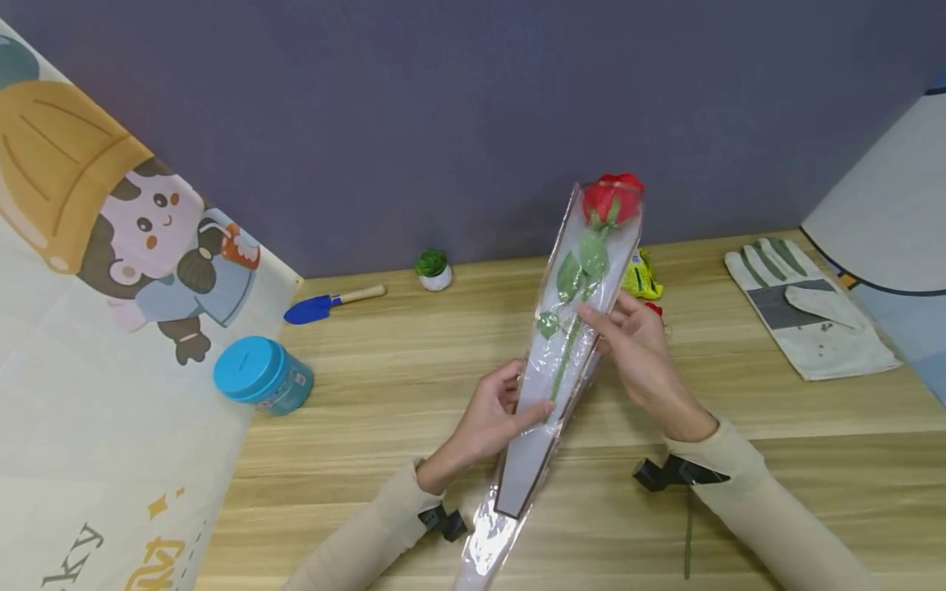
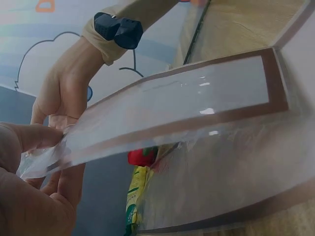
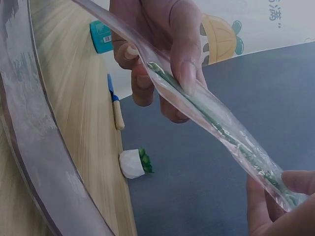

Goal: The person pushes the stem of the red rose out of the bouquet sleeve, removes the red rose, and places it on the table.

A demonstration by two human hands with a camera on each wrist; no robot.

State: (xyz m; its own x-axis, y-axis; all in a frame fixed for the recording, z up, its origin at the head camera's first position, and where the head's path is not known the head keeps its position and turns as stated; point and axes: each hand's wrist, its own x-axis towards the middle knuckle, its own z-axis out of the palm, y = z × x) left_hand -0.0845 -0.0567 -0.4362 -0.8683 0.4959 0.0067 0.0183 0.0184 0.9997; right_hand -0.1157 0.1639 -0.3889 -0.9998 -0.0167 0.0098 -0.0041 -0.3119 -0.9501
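Note:
A single red rose with green leaves lies inside a long clear wrapping sleeve with a dark border, held tilted above the table. The left hand pinches the sleeve around the lower stem, thumb on the front face. Higher up, the right hand grips the sleeve's right side near the leaves, its thumb in front. In the right wrist view the green stem shows through the plastic between the two hands. The left wrist view shows the sleeve's lower end; the bloom is hidden there.
On the wooden table are a blue-lidded tub, a blue trowel, a small potted plant and work gloves. Behind the right hand sits a yellow packet. A thin green stem lies beneath the right forearm.

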